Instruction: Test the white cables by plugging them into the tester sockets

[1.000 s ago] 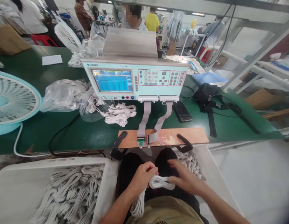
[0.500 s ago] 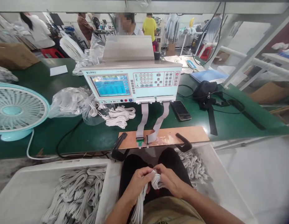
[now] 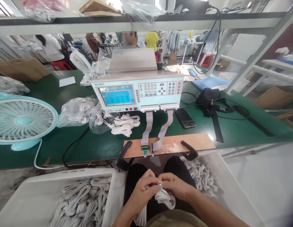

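The looped bundle of thin white cable (image 3: 165,199) is in front of the pale-blue and grey box-shaped test instrument (image 3: 158,102), lower than the dark green bench (image 3: 75,143) and above a black-trousered lap (image 3: 178,166). The left hand (image 3: 145,189) grasps this bundle between thumb and fingers, and the right hand (image 3: 176,186) pinches it at nearly the same place. More white loops (image 3: 140,218) hang under the left wrist; whether they are part of the same cable, I cannot tell.

In my judgement, the loops could slide apart or tangle, if one hand releases too early or pulls only one strand. The fingertips cover something, perhaps a plug or a tie, so a bent end could pass unnoticed. Directly before the instrument, two flat grey ribbon cables (image 3: 149,127) reach down to a copper-coloured flat board (image 3: 198,141); a loop lifted carelessly might catch there and strain them. A dropped bundle could also fall into the white plastic bin (image 3: 20,195), left of and lower than the instrument, and mix with the similar cables inside.
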Tool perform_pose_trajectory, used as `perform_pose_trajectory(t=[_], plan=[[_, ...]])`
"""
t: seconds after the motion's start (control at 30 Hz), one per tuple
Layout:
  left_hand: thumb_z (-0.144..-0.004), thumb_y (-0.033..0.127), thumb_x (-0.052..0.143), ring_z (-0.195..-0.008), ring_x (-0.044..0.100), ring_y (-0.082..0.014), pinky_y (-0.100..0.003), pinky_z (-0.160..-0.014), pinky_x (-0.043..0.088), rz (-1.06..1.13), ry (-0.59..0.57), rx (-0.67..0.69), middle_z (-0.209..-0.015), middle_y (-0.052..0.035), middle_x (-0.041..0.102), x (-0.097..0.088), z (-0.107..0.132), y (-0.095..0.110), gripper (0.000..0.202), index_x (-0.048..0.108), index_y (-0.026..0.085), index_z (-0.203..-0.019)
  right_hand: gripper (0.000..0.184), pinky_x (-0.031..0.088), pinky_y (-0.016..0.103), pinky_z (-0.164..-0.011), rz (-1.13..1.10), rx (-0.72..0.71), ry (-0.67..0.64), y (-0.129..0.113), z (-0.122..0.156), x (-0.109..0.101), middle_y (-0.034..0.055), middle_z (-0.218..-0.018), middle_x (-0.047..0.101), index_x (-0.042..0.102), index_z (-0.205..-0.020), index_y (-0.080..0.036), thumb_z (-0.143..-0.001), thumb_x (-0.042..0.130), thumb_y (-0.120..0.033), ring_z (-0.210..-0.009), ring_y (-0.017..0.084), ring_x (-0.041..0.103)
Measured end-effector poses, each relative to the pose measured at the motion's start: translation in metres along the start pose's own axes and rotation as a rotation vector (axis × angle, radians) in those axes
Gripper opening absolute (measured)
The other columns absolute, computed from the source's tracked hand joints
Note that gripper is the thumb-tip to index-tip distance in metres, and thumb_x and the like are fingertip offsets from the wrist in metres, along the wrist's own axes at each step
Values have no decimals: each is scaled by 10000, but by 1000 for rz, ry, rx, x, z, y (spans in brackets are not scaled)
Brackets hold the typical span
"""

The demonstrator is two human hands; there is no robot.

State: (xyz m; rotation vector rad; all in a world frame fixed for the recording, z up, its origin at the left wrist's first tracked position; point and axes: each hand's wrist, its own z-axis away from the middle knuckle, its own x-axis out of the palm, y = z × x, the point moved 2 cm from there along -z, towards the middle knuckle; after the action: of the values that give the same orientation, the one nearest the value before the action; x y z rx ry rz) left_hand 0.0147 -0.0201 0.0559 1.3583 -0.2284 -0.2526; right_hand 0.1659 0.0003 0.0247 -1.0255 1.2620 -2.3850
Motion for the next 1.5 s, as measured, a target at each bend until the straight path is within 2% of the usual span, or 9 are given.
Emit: perform_pose_trajectory(t=[0.2, 0.3, 0.4, 0.6, 0.73, 0.9, 1.03, 1.2, 1.5], plan=[[-692, 376, 661, -459, 434, -64, -172, -393, 361, 364, 347, -187, -642, 26, 496, 0, -16, -24, 231, 639, 166, -787, 215, 358, 242, -612, 539, -439, 401, -23, -22, -2, -7, -667, 529, 592, -691, -186, -809, 517, -349, -638, 142, 464], [-642, 390, 701, -412, 439, -63, -167, -385, 359, 524, 522, -260, -523, 54, 500, -1, -25, -33, 296, 629, 166, -822, 221, 370, 247, -603, 566, -478, 516, -25, -33, -3, -12, -637, 525, 577, -681, -190, -823, 488, -334, -618, 144, 468], [-596, 369, 739, -438, 470, -61, -156, -394, 365, 555, 633, -211, -537, 53, 532, -4, -31, -34, 304, 637, 156, -788, 221, 367, 244, -580, 501, -465, 560, -20, -43, -4, -19, -605, 511, 561, -658, -191, -807, 504, -345, -591, 140, 450], [-591, 368, 742, -459, 496, -73, -176, -401, 388, 462, 603, -186, -656, 2, 618, -13, -33, -34, 395, 649, 137, -897, 195, 365, 243, -586, 380, -457, 553, -16, -53, -4, -18, -619, 530, 576, -677, -180, -780, 536, -341, -593, 132, 448], [-699, 409, 648, -431, 447, -64, -167, -398, 363, 222, 449, -135, -570, 22, 566, -26, -33, -30, 309, 659, 137, -846, 232, 305, 228, -497, 222, -367, 551, -18, -55, 0, -47, -521, 446, 531, -608, -175, -737, 577, -362, -492, 99, 367], [-770, 433, 546, -441, 440, -85, -168, -386, 338, 42, 233, -89, -505, 44, 469, -38, -36, -17, 302, 573, 162, -641, 245, 256, 219, -470, -8, -270, 556, -21, -60, 8, -59, -478, 428, 508, -592, -166, -674, 613, -372, -442, 74, 319], [-768, 417, 545, -473, 425, -77, -169, -390, 326, 45, 328, -36, -627, 31, 490, -39, -38, -17, 300, 541, 159, -615, 275, 268, 218, -485, -59, -289, 562, -23, -60, 11, -52, -479, 447, 517, -586, -160, -652, 637, -398, -455, 76, 336], [-771, 388, 545, -483, 385, -76, -172, -440, 325, 90, 500, 16, -541, 56, 425, -34, -40, -28, 301, 519, 159, -577, 295, 284, 223, -511, 5, -310, 560, -27, -57, 12, -43, -483, 457, 525, -569, -155, -652, 641, -413, -478, 84, 355], [-735, 398, 594, -504, 428, -82, -173, -447, 327, 196, 595, 15, -597, 32, 519, -28, -41, -35, 268, 626, 141, -663, 340, 286, 231, -511, 18, -316, 553, -26, -58, 11, -43, -484, 447, 514, -549, -163, -646, 649, -460, -478, 90, 352]])
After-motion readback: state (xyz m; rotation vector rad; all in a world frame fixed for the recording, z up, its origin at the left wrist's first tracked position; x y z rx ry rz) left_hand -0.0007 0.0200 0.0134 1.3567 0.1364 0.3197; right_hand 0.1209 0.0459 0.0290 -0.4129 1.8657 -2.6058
